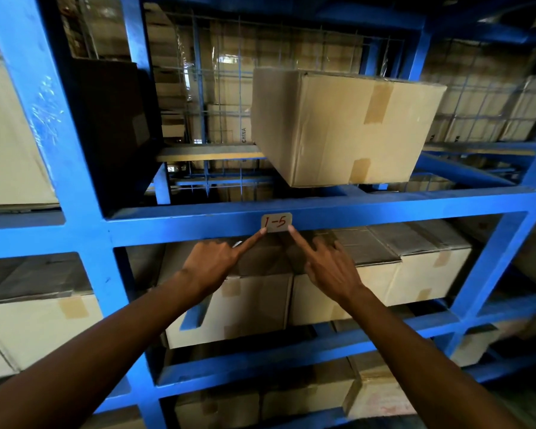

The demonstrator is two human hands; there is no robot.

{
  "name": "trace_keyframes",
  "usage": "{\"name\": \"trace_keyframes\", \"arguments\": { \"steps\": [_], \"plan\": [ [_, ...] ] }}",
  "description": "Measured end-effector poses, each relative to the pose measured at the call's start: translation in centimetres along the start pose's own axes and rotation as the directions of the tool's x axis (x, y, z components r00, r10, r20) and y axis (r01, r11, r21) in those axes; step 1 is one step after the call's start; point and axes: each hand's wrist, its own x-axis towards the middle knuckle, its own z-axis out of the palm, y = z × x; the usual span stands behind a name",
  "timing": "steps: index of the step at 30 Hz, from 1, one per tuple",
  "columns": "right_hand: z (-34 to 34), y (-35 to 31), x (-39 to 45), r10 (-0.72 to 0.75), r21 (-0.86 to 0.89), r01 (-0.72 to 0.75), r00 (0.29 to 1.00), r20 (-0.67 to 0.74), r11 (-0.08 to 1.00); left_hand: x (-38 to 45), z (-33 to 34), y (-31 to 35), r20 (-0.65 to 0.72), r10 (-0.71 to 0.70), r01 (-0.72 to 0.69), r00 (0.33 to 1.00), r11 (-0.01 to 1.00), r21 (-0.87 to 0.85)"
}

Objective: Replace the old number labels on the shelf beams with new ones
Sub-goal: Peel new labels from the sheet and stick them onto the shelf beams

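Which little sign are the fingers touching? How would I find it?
Find the big blue shelf rack, then the long blue beam running across below the lone tilted cardboard box. In the beam's middle sits a small pale label. It is the only tag in view, with "1-5" in red, and the left hand and right hand each point a fingertip at its bottom corners.

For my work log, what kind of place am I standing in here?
Most likely a warehouse or stockroom: blue steel racking, taped cardboard cartons on several levels, and a handwritten label reading 1-5.

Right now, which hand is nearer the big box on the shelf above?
Right. The right hand is beneath the big box, while the left hand is below and further left.
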Motion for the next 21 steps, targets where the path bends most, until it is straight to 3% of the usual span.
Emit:
{"name": "trace_keyframes", "arguments": {
  "steps": [7,11,14,18,21],
  "plan": [
    [-0.7,0.0,0.8,0.044,-0.043,-0.043,0.999,0.02,0.998,0.0,0.4,-0.3,0.025,-0.021,0.024,0.999,0.994,-0.103],
    [-0.4,-1.0,0.3,0.066,-0.103,-0.064,0.998,0.017,0.993,-1.8,-0.2,-1.0,0.074,-0.07,0.092,0.995,0.931,-0.353],
    [-0.1,-2.4,-0.6,0.108,-0.112,-0.108,0.994,0.0,0.988,-4.0,-0.3,-2.8,0.054,-0.046,0.071,0.997,0.725,-0.685],
    [-1.7,-5.0,-1.1,0.203,0.268,-0.181,0.978,-0.057,0.946,-6.4,-0.8,-4.9,0.044,-0.159,0.098,0.986,0.352,-0.931],
    [-3.3,-8.4,-1.0,0.347,0.711,-0.273,0.937,0.042,0.649,-8.0,-2.3,-5.2,0.09,-0.206,0.12,0.974,0.137,-0.983]
  ]
}}
